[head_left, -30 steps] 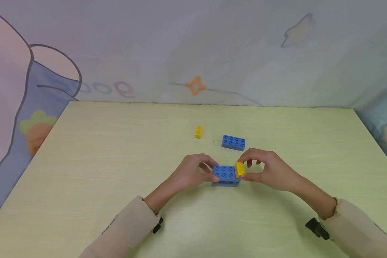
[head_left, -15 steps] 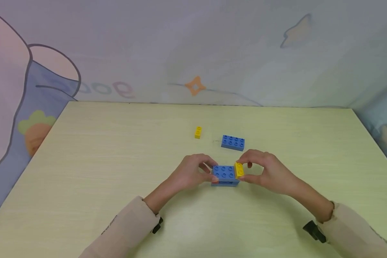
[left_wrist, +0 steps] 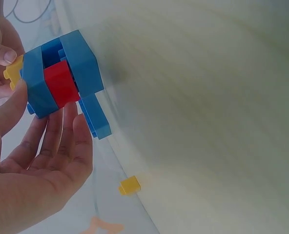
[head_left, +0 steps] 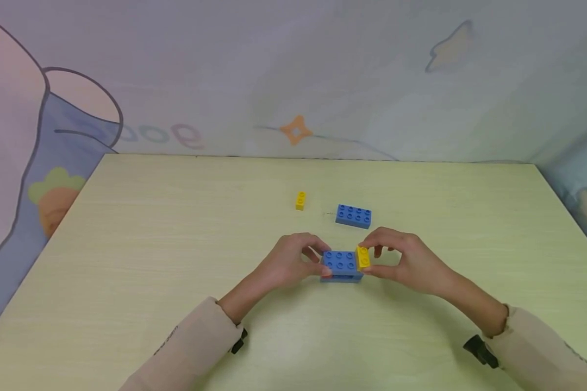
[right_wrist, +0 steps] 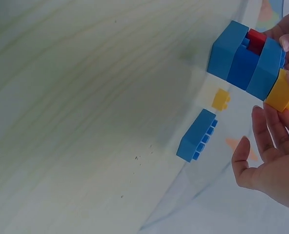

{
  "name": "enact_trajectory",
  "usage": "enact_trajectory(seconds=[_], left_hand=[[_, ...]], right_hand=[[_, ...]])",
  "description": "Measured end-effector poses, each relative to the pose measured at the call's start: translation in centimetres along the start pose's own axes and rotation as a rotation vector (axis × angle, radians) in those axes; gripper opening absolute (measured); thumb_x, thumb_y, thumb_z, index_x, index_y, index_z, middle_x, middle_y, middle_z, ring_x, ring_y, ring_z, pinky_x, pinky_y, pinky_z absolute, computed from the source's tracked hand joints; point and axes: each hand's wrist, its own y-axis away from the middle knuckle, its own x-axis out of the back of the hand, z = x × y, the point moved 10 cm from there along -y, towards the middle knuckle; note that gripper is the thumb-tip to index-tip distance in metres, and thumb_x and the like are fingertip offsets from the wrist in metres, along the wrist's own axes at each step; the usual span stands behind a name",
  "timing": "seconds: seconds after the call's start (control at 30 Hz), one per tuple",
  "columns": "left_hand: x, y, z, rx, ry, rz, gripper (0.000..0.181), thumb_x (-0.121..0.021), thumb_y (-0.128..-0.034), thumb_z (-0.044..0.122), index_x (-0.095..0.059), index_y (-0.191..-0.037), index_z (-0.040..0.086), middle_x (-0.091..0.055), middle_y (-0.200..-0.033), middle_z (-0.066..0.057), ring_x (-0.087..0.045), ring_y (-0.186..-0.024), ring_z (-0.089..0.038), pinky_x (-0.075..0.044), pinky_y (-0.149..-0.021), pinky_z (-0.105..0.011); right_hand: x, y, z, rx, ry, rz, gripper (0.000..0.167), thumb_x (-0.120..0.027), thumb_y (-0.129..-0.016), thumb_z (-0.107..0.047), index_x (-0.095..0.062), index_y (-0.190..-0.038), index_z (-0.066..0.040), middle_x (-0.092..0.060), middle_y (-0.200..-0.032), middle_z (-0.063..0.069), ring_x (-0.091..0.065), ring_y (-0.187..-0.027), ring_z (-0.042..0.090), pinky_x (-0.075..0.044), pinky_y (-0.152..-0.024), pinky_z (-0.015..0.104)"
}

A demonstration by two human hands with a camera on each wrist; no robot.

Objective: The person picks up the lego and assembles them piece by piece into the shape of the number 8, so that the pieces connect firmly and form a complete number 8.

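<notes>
Near the middle of the table stands a stack of toy bricks. A blue brick (head_left: 339,260) with studs forms its top, and another blue brick (left_wrist: 84,63) its base. Between these two sit a red brick (left_wrist: 61,84) and a darker blue brick (right_wrist: 242,67). My left hand (head_left: 293,263) grips the stack at its left end, thumb in front and fingers behind. At the right end of the top, my right hand (head_left: 408,260) pinches a yellow brick (head_left: 363,258) between thumb and finger. That yellow brick sits on the top blue brick; whether it is fully pressed down I cannot tell.
Behind the stack lies a loose blue brick (head_left: 354,216) with two rows of studs. Farther back and to the left is a small yellow brick (head_left: 300,201). A printed cloth (head_left: 225,76) rises along the back edge of the table (head_left: 151,228).
My right hand has shifted very slightly, keeping its pinch on the yellow brick at the stack's right end. My left hand and the loose bricks stay where they were.
</notes>
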Motion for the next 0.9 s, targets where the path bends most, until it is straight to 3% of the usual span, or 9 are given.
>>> enact_trajectory(seconds=[0.17,0.37,0.67,0.9], left_hand=[[-0.06,-0.04,-0.05,0.002,0.002,-0.004,0.031,-0.073,-0.078,0.014,-0.065,-0.107,0.008,-0.062,-0.098,0.0,-0.056,-0.089,-0.017,-0.046,-0.07,-0.025],[-0.08,-0.07,-0.1,0.006,0.002,-0.009,0.031,-0.073,-0.0781,0.015,-0.065,-0.107,0.008,-0.062,-0.098,0.0,-0.056,-0.089,-0.016,-0.046,-0.07,-0.025],[0.0,-0.06,-0.09,0.009,0.004,-0.01,0.03,-0.073,-0.0783,0.015,-0.065,-0.106,0.008,-0.062,-0.098,0.0,-0.057,-0.09,-0.017,-0.046,-0.07,-0.025],[-0.15,-0.08,-0.24,0.015,0.009,-0.016,0.03,-0.073,-0.0781,0.015,-0.065,-0.106,0.009,-0.062,-0.098,0.001,-0.056,-0.09,-0.017,-0.046,-0.07,-0.025]], right_hand=[[-0.03,-0.02,0.15,-0.033,-0.015,-0.017,0.036,-0.078,-0.07,-0.004,-0.062,-0.102,-0.008,-0.06,-0.093,-0.003,-0.055,-0.079,0.013,-0.047,-0.068,0.031],[-0.24,-0.1,0.53,-0.08,-0.063,-0.093,0.031,-0.073,-0.077,-0.011,-0.061,-0.106,-0.008,-0.059,-0.098,-0.004,-0.055,-0.084,0.015,-0.047,-0.07,0.033],[-0.34,-0.34,0.82,-0.103,-0.051,-0.148,0.031,-0.072,-0.078,-0.012,-0.062,-0.107,-0.007,-0.06,-0.099,-0.004,-0.054,-0.085,0.014,-0.047,-0.072,0.033],[-0.36,-0.29,0.84,-0.126,-0.047,-0.142,0.033,-0.074,-0.077,-0.012,-0.062,-0.107,-0.006,-0.06,-0.098,-0.003,-0.054,-0.085,0.014,-0.047,-0.072,0.034]])
